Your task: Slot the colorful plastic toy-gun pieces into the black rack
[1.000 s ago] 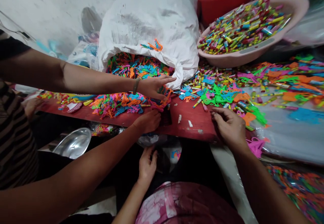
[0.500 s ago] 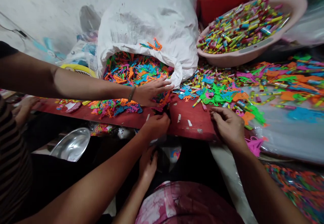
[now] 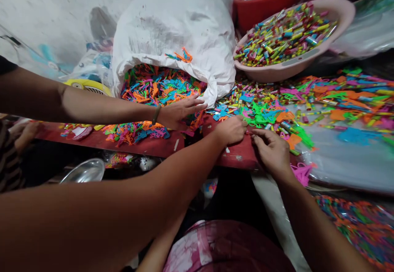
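Observation:
On the red tabletop [image 3: 212, 126], my left hand [image 3: 232, 130] has curled fingers, with their tips close to the fingertips of my right hand. My right hand [image 3: 272, 151] has its thumb and index finger pinched together at the right part of the red surface. Anything between the fingers of either hand is too small or hidden to make out. Just behind them lie green net-like plastic pieces [image 3: 261, 115] and small colourful tubes. A pink plastic piece [image 3: 302, 174] is beside my right wrist.
Another person's hand [image 3: 180, 113] spreads in front of a white sack [image 3: 175, 26] of colourful plastic pieces. A pink basin [image 3: 277, 72] of small tubes stands behind, by a red tub [image 3: 255, 7]. A metal bowl [image 3: 88, 171] sits lower left; clear plastic sheets [image 3: 341, 157] lie right.
My left hand has moved right and slightly up, from the dark gap to beside my right hand. The view has shifted slightly. My right hand keeps nearly the same place on the table.

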Available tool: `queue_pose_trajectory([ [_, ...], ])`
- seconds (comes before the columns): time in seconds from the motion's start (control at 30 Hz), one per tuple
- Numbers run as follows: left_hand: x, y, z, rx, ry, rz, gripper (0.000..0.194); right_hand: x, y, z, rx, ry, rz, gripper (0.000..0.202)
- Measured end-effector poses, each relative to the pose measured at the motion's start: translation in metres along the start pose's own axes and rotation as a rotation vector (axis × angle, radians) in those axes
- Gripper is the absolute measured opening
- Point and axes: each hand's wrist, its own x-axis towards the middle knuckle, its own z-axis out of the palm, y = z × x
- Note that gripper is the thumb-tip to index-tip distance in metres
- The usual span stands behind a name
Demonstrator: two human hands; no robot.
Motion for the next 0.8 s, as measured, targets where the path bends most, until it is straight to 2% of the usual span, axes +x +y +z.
queue_pose_trajectory([
  [0.1,-0.029,-0.009,-0.027,0.008,-0.335,0.212,0.045,0.000,-0.001,-0.001,-0.012,0.001,0.007,0.027],
  [0.13,-0.041,-0.012,-0.039,0.026,-0.398,0.305,0.039,0.000,-0.002,-0.001,-0.016,-0.002,0.008,0.027],
  [0.2,-0.062,-0.020,-0.061,0.092,-0.444,0.448,0.029,0.000,-0.002,-0.002,-0.016,-0.005,0.008,0.026],
  [0.27,-0.078,-0.026,-0.078,0.206,-0.454,0.497,0.030,0.000,-0.002,-0.002,-0.008,-0.007,0.009,0.025],
  [0.33,-0.085,-0.030,-0.087,0.325,-0.470,0.490,0.038,0.000,-0.001,-0.002,0.002,-0.003,0.014,0.024],
  [0.43,-0.086,-0.033,-0.090,0.450,-0.493,0.529,0.040,0.000,-0.001,-0.002,0.012,0.001,0.025,0.023],
  [0.57,-0.083,-0.038,-0.089,0.530,-0.440,0.660,0.041,0.000,0.000,-0.001,0.011,0.003,0.024,0.024],
  [0.63,-0.082,-0.039,-0.089,0.542,-0.419,0.641,0.044,0.000,0.000,-0.001,0.017,0.000,0.024,0.024],
  [0.8,-0.081,-0.042,-0.086,0.482,-0.302,0.473,0.051,0.000,0.000,-0.001,0.023,-0.004,0.032,0.023],
])
